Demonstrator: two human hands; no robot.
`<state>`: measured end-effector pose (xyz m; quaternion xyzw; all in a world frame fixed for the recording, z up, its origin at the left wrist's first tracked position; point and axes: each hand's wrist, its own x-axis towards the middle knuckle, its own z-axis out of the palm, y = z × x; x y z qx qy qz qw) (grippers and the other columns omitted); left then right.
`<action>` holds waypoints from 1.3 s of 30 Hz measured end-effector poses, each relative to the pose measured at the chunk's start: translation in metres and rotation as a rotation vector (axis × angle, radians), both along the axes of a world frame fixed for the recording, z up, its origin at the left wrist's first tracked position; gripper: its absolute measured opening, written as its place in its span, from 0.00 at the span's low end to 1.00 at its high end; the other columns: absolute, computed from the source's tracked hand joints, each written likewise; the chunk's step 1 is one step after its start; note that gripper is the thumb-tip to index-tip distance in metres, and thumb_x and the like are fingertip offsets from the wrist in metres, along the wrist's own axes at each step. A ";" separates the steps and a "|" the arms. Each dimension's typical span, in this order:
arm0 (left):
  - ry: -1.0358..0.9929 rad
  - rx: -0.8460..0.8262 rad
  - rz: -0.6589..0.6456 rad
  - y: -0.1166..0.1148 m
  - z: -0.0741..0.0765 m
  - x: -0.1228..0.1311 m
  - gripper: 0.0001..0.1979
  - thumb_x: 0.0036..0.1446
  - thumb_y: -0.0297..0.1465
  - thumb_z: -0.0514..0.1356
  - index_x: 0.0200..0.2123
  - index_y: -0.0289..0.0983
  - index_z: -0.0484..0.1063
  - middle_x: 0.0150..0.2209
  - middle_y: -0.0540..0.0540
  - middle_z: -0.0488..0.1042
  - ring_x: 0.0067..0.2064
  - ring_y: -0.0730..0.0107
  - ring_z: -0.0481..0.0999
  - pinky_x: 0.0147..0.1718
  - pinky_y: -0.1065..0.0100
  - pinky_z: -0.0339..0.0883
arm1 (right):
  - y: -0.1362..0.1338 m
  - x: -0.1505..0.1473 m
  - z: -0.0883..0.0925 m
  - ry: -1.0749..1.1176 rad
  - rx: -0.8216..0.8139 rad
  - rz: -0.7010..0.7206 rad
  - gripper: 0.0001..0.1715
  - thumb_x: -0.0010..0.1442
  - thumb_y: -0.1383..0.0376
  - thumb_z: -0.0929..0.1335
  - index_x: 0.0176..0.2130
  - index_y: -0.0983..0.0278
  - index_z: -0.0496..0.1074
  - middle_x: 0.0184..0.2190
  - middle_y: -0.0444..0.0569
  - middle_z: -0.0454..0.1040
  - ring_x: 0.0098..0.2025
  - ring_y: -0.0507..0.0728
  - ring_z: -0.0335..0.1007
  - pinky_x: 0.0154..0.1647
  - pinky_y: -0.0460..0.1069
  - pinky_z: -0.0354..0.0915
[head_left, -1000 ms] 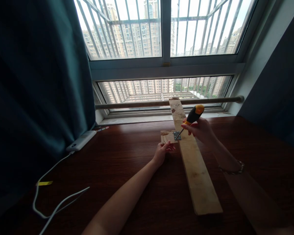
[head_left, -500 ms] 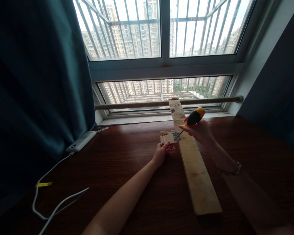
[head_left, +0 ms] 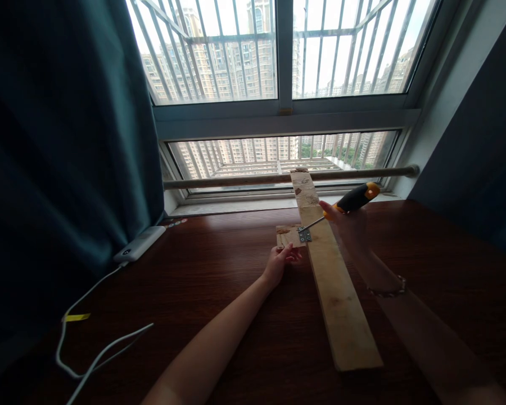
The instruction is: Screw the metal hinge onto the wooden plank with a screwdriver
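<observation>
A small wooden block (head_left: pixel 284 235) lies against the left side of a long wooden board (head_left: pixel 341 304). A metal hinge (head_left: pixel 305 235) with several screw holes spans the joint between them. My left hand (head_left: pixel 279 262) grips the near edge of the block, thumb on top and fingers curled below. In my right hand (head_left: pixel 346 220) is a screwdriver (head_left: pixel 356 198) with a black and yellow handle. Its shaft slants down to the left, and the tip meets the upper left part of the hinge.
The dark wooden tabletop (head_left: pixel 219 315) carries a white power strip (head_left: pixel 141 244) at the left, with a white cable (head_left: pixel 61 343) trailing forward. A dark curtain (head_left: pixel 67 140) hangs on the left. A rail (head_left: pixel 236 181) crosses before the window, close to the board's far end.
The screwdriver tip has shifted from the hinge's lower part to its upper left. My right hand has moved right and the handle leans lower. The left hand holds still.
</observation>
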<state>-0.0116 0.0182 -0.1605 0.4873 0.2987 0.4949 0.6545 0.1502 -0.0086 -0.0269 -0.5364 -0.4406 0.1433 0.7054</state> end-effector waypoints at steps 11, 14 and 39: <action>0.014 -0.005 0.011 0.000 0.000 0.000 0.18 0.49 0.42 0.59 0.27 0.31 0.72 0.23 0.45 0.74 0.25 0.73 0.71 0.26 0.71 0.63 | -0.014 0.046 0.045 0.582 0.253 0.210 0.21 0.41 0.57 0.74 0.23 0.64 0.59 0.17 0.34 0.56 0.17 0.45 0.57 0.15 0.40 0.61; 0.031 0.000 0.020 -0.001 0.002 -0.001 0.18 0.49 0.43 0.59 0.26 0.30 0.72 0.23 0.45 0.74 0.25 0.73 0.72 0.26 0.72 0.63 | -0.019 0.068 0.044 0.518 0.124 0.329 0.20 0.41 0.59 0.74 0.24 0.65 0.60 0.17 0.35 0.57 0.14 0.44 0.55 0.08 0.39 0.51; 0.021 0.021 0.025 0.000 -0.004 0.000 0.19 0.50 0.43 0.58 0.29 0.29 0.73 0.24 0.43 0.73 0.26 0.73 0.72 0.25 0.72 0.63 | -0.023 0.234 -0.149 -1.055 -0.929 -0.359 0.26 0.55 0.51 0.63 0.51 0.54 0.66 0.38 0.51 0.72 0.37 0.63 0.70 0.27 0.49 0.56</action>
